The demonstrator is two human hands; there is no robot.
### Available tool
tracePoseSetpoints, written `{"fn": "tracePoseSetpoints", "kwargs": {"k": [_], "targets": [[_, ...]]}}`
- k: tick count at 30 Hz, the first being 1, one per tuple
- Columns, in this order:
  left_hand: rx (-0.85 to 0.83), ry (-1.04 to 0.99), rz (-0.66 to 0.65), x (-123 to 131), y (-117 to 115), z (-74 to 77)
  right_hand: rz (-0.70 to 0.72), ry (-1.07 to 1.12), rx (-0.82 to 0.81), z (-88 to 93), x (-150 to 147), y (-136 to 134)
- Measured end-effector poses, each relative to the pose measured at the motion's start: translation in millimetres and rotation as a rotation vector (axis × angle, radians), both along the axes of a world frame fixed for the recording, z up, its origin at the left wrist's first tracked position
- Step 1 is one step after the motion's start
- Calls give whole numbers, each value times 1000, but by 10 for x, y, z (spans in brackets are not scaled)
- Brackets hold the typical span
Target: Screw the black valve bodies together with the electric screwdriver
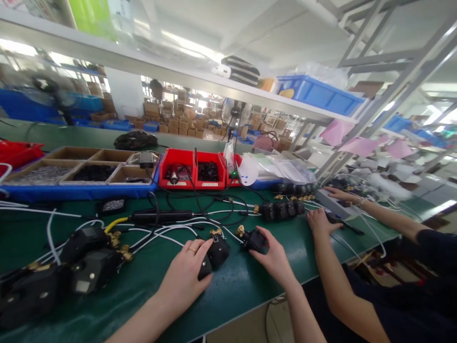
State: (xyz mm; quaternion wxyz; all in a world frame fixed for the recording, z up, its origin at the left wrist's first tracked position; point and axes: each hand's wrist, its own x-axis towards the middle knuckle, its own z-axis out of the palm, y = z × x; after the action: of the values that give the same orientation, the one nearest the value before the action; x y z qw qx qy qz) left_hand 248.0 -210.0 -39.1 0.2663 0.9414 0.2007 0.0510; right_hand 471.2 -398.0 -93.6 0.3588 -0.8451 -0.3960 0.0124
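My left hand (pixel 187 269), with a ring on one finger, is closed round a black housing (pixel 204 267) on the green bench. Right against that one is a second black housing (pixel 219 250) with a brass fitting at its top, touched by my fingers. To the right, my right hand (pixel 274 259) grips another black housing (pixel 254 241) between thumb and fingers. A brass fitting (pixel 242 231) sticks out of its left side, and a white cable runs off it. My palm hides part of the left housing.
Larger black housings (pixel 94 269) with brass fittings lie at left. A black electric screwdriver (pixel 160 216) rests behind my hands, near a row of black housings (pixel 282 209). Red bins (pixel 193 183) and a blue divided tray (pixel 78 192) line the back. A co-worker's hands (pixel 321 221) work at right.
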Motion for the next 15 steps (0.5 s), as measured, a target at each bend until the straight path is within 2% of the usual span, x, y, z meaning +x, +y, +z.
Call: {"fn": "tracePoseSetpoints", "kwargs": {"k": [3, 9, 12, 15], "targets": [[31, 21, -8, 105, -9, 14, -37, -170, 9, 6, 221, 144], [57, -22, -39, 326, 11, 74, 46, -364, -78, 179, 649, 387], [43, 19, -44, 357, 11, 128, 65, -355, -96, 296, 604, 409], [35, 6, -45, 336, 11, 96, 180, -277, -96, 417, 261, 384]]}}
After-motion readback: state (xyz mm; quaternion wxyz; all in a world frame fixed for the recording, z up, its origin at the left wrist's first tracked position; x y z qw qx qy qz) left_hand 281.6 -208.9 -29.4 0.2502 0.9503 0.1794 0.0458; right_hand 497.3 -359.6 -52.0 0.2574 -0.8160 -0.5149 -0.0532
